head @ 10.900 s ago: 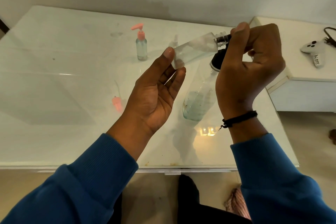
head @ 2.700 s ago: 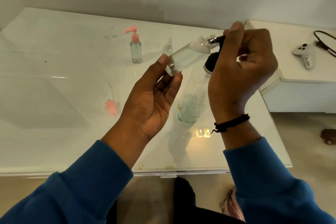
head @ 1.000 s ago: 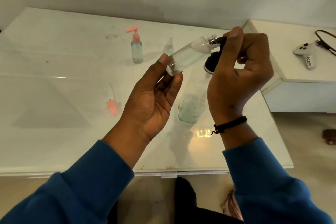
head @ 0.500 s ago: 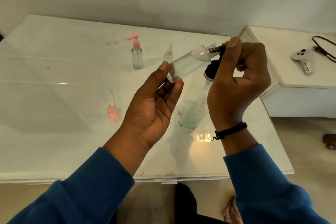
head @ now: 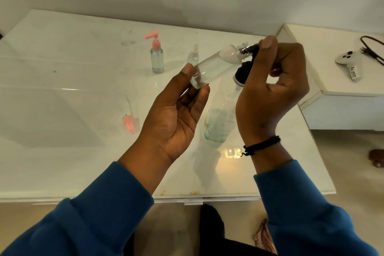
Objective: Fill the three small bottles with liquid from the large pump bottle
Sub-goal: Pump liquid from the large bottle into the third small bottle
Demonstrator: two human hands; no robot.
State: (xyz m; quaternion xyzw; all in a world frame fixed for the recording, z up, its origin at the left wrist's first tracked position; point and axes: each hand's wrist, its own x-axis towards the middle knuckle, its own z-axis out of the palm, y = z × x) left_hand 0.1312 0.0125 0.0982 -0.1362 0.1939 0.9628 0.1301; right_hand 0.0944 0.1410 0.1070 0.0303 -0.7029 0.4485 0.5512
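A small clear bottle (head: 216, 66) is held tilted above the white table (head: 62, 151), its base pinched between thumb and fingertips of the left hand (head: 176, 114) and its neck raised toward 2 o'clock. The right hand (head: 270, 87) is curled around the black pump head (head: 249, 50) of the large pump bottle (head: 220, 118), the nozzle set at the small bottle's mouth. At 11 o'clock a pink-pump bottle (head: 156, 56) and a small spray bottle (head: 193, 56) stand, and a loose pink pump (head: 128, 122) lies at 9 o'clock.

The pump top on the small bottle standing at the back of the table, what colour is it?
Pink. The pump top shows clearly in the head view.
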